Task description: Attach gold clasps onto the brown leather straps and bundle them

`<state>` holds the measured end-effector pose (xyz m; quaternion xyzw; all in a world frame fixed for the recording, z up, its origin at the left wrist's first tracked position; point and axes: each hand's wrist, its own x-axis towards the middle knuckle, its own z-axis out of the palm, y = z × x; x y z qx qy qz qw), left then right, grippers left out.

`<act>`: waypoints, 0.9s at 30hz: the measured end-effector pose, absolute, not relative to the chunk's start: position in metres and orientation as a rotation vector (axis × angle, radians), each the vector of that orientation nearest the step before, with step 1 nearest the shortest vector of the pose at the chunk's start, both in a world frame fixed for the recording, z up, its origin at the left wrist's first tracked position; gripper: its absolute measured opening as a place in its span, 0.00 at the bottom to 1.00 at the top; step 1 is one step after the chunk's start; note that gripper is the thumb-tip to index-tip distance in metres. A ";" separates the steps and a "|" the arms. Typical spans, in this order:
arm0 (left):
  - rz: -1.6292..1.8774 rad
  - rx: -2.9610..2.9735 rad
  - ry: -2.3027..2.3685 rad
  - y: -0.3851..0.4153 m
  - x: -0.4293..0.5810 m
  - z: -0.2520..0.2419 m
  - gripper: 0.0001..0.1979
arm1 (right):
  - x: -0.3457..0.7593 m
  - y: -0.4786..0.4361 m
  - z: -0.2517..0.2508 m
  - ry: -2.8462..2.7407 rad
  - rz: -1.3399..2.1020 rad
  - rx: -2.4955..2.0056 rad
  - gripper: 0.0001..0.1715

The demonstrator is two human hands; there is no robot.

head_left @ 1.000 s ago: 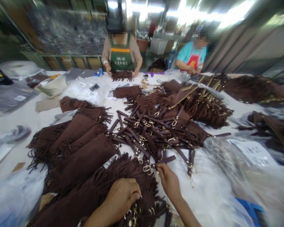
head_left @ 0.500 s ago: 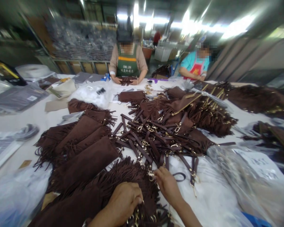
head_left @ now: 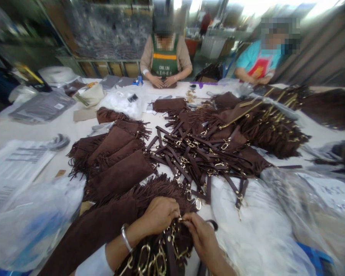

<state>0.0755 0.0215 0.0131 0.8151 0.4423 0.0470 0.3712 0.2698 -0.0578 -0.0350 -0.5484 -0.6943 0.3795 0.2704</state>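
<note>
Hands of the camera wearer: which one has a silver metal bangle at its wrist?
The left hand, pinching a small gold metal part: the silver metal bangle circles its wrist. The right hand shows no bangle.

Left grip (head_left: 161, 213) and right grip (head_left: 201, 231) in close fingertip pinches

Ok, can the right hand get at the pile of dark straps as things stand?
Probably yes: the strap pile lies uncovered just beyond the right hand, with nothing apparent blocking the way, though that hand seems to be pinching gold hardware beside the left hand.
</note>
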 end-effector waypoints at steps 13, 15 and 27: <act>0.118 2.111 1.132 0.023 0.074 0.008 0.09 | 0.264 -0.055 -0.045 -1.807 0.949 -1.445 0.09; 0.119 2.104 1.135 0.024 0.074 0.008 0.09 | 0.265 -0.056 -0.045 -1.792 0.988 -1.437 0.09; 0.129 2.103 1.109 0.026 0.073 0.006 0.09 | 0.269 -0.058 -0.049 -1.850 0.953 -1.399 0.11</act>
